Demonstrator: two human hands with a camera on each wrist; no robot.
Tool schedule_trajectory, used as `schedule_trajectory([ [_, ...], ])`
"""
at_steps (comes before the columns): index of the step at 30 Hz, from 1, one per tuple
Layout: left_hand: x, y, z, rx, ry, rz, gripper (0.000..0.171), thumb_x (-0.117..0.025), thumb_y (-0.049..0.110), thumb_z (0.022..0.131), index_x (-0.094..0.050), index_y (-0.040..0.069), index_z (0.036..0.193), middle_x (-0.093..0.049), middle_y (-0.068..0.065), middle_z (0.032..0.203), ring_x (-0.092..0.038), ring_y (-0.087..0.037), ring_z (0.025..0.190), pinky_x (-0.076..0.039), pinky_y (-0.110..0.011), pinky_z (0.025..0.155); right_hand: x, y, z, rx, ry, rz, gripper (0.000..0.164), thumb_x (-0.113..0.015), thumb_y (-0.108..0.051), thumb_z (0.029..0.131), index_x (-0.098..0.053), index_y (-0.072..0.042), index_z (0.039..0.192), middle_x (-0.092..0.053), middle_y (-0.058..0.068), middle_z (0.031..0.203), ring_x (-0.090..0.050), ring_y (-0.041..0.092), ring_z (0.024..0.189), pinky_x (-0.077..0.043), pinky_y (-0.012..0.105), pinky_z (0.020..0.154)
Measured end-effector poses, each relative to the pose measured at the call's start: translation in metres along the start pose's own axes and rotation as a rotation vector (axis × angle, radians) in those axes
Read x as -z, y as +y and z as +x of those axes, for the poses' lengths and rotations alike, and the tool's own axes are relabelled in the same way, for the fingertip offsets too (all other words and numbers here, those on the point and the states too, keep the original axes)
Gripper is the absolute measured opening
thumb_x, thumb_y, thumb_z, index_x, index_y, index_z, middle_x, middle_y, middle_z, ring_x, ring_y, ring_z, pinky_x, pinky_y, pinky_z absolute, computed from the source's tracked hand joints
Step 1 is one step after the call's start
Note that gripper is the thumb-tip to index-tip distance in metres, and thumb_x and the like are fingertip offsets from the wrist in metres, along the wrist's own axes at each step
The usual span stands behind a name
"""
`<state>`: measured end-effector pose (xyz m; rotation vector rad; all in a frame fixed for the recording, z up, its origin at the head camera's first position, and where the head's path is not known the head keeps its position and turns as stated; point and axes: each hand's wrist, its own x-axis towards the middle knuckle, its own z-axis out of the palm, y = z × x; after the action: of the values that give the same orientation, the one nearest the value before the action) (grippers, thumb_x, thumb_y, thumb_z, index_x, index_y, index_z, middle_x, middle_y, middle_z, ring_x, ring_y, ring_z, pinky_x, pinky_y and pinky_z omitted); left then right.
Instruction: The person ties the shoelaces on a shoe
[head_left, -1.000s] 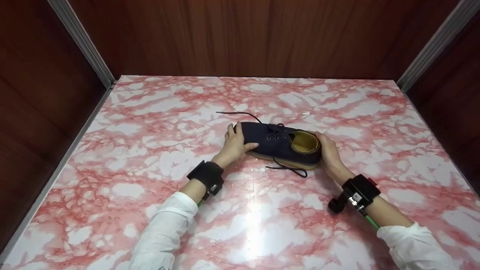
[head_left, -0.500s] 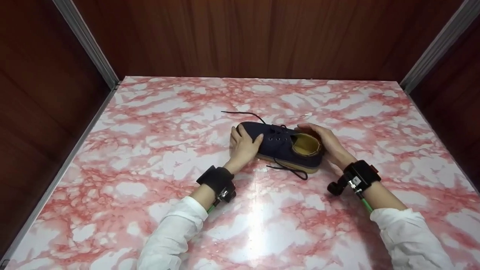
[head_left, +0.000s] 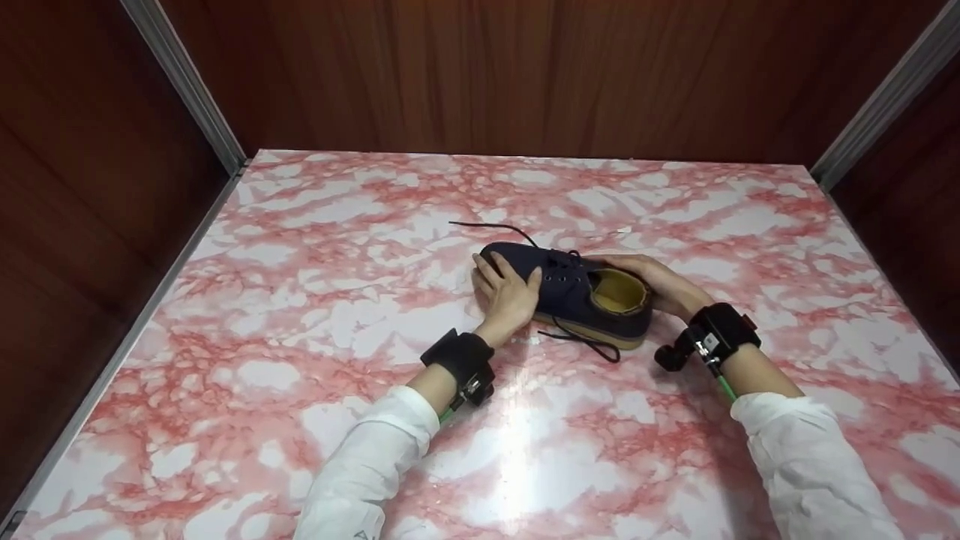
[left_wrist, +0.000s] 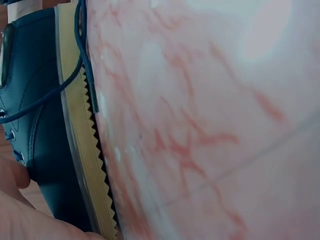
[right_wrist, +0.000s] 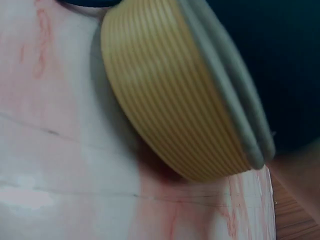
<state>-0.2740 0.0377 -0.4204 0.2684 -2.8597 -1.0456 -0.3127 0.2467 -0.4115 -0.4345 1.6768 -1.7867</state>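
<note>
A dark navy lace-up shoe (head_left: 570, 289) with a tan sole sits in the middle of the marbled table, toe to the left and heel to the right. Its lace is undone: one black lace end (head_left: 487, 225) trails behind it, another lace end (head_left: 592, 345) loops in front. My left hand (head_left: 510, 300) holds the toe, fingers round its front and thumb near the eyelets. My right hand (head_left: 664, 285) curves round the heel and the far side, its fingertips partly hidden behind the shoe. Up close in the right wrist view is the ribbed heel end of the sole (right_wrist: 160, 90).
The red and white marbled table (head_left: 300, 315) spreads around the shoe. A dark wooden panel (head_left: 525, 75) closes off the back, with dark side panels and grey metal posts (head_left: 195, 97) at the corners.
My left hand has slid from the toe tip further along the shoe. My right hand has moved forward from the heel's back to its far side. The shoe has turned slightly, heel nearer me.
</note>
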Motion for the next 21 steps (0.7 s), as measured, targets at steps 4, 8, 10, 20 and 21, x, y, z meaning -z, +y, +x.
schedule_trajectory([
  [4, -0.002, 0.001, 0.001, -0.010, -0.010, 0.033, 0.072, -0.029, 0.050, 0.068, -0.006, 0.003, 0.117, 0.014, -0.017, 0.116, 0.009, -0.031, 0.101, -0.004, -0.038, 0.079, -0.002, 0.002, -0.004, -0.022, -0.009, 0.042, 0.034, -0.028, -0.024, 0.080, -0.033, -0.011, 0.111, -0.029, 0.006, 0.112, -0.026, 0.018, 0.099, -0.018, 0.031, 0.078],
  [8, -0.001, 0.002, 0.006, -0.013, -0.027, 0.032, 0.071, -0.033, 0.048, 0.069, -0.006, 0.002, 0.117, 0.013, -0.018, 0.116, 0.007, -0.032, 0.101, -0.003, -0.039, 0.079, -0.009, 0.003, -0.007, 0.007, -0.054, 0.043, 0.035, -0.025, -0.024, 0.081, -0.030, -0.011, 0.113, -0.026, 0.005, 0.114, -0.023, 0.017, 0.101, -0.015, 0.030, 0.080],
  [10, 0.000, 0.002, 0.008, -0.017, -0.030, 0.033, 0.070, -0.035, 0.045, 0.070, -0.006, 0.002, 0.117, 0.013, -0.018, 0.116, 0.005, -0.032, 0.101, -0.004, -0.039, 0.079, -0.014, 0.003, -0.008, 0.007, -0.038, 0.055, 0.035, -0.026, -0.023, 0.080, -0.030, -0.011, 0.112, -0.027, 0.005, 0.114, -0.023, 0.016, 0.101, -0.015, 0.030, 0.080],
  [20, 0.003, 0.000, 0.021, -0.078, -0.166, 0.085, 0.067, -0.032, 0.045, 0.071, -0.006, 0.006, 0.117, 0.014, -0.014, 0.117, 0.006, -0.030, 0.102, -0.005, -0.037, 0.080, -0.034, 0.013, -0.019, 0.050, 0.180, 0.116, 0.034, -0.035, -0.024, 0.077, -0.035, -0.012, 0.110, -0.032, 0.003, 0.110, -0.028, 0.014, 0.098, -0.018, 0.027, 0.079],
  [21, 0.004, 0.000, 0.021, -0.081, -0.175, 0.088, 0.067, -0.032, 0.045, 0.071, -0.006, 0.006, 0.118, 0.013, -0.015, 0.117, 0.005, -0.030, 0.102, -0.005, -0.036, 0.080, -0.036, 0.014, -0.019, 0.059, 0.195, 0.122, 0.034, -0.036, -0.024, 0.077, -0.036, -0.012, 0.109, -0.032, 0.004, 0.110, -0.028, 0.015, 0.098, -0.018, 0.027, 0.079],
])
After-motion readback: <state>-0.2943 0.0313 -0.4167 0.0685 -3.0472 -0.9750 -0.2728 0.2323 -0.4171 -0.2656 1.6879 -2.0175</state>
